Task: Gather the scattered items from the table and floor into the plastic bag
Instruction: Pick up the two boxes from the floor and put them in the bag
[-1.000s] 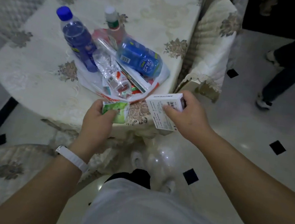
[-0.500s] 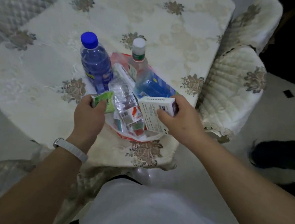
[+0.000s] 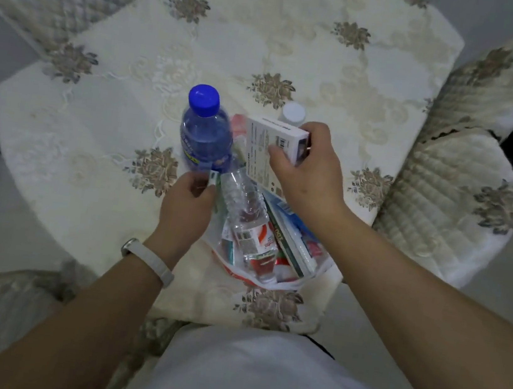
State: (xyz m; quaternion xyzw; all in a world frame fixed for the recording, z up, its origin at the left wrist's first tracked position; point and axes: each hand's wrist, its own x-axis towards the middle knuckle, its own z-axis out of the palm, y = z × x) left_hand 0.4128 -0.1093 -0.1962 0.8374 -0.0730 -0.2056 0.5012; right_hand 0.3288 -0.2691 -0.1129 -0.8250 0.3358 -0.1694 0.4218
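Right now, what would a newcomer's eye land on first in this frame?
The white box gripped by the right hand, mid-frame, stands out most. Just left of it, a blue-capped bottle stands upright on the floral tablecloth. Below them, at the table's near edge, lies the plastic bag full of packets, the left hand holding a green packet beside it.

White box (image 3: 265, 144), green packet (image 3: 214, 177) carried forward over plastic bag (image 3: 269, 283).

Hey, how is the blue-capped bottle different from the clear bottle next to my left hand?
The blue-capped bottle stands upright on the tablecloth; the clear bottle lies on its side among the bagged items. The blue-capped bottle looks blue-tinted, the clear bottle colourless. Both are plastic bottles.
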